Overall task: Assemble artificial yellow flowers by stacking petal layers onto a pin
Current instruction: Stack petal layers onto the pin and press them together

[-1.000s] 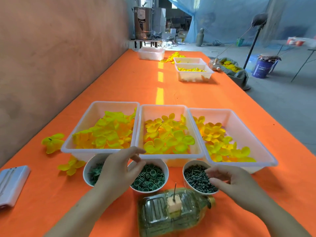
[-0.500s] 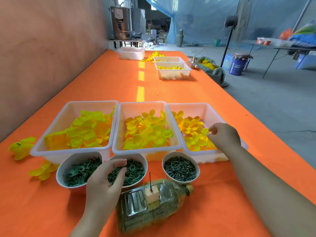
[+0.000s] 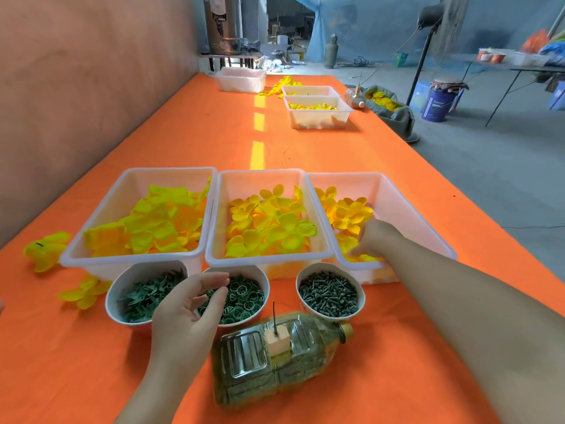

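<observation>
**Pin waiting bare while the right hand is reaching into the petals**

The pin is standing upright and bare in a small foam block, which is sitting on a plastic bottle lying on its side at the near edge of the orange table. Just behind the bottle, the left hand is hovering over the middle bowl of green rings, its fingers loosely curved and apart, with nothing showing between them. A bowl of green leafy pieces is sitting to its left and a bowl of dark pegs to its right. Further back, the right hand is reaching down into the right tray, fingertips among the small yellow petals; whether it is pinching one I cannot tell. The middle tray and left tray are holding larger petal layers. Two loose flowers are lying on the cloth beside the left tray.
</observation>
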